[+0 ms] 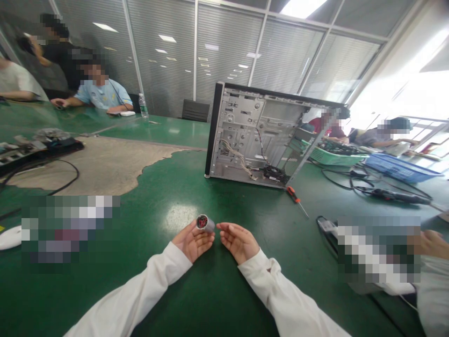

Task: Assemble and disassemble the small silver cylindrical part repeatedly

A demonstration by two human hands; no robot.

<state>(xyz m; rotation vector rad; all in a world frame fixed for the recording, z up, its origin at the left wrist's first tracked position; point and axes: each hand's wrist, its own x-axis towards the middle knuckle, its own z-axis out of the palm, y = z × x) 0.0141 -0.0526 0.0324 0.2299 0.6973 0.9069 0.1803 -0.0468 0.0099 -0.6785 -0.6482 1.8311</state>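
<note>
My left hand (pixel 195 241) holds a short grey cylinder (pixel 209 225) between thumb and fingers, just above the green table. Red and black parts show inside its round end, which is turned up and to the left; I cannot tell what kind of thing it is. To the right, my right hand (pixel 239 241) is half open, palm up, its fingers loosely curled. Its fingertips stop just short of the cylinder, and nothing shows in them. Beyond both hands an open computer case (pixel 259 133) stands on the table, with cables and a black part inside.
A red-and-black screwdriver (pixel 293 195) lies by the case's right corner. Farther right are a green basket (pixel 342 159), a blue basket (pixel 403 168) and black cables. Another person's hand (pixel 433 243) is at the right edge. A worn brown sheet (pixel 115 164) lies at left.
</note>
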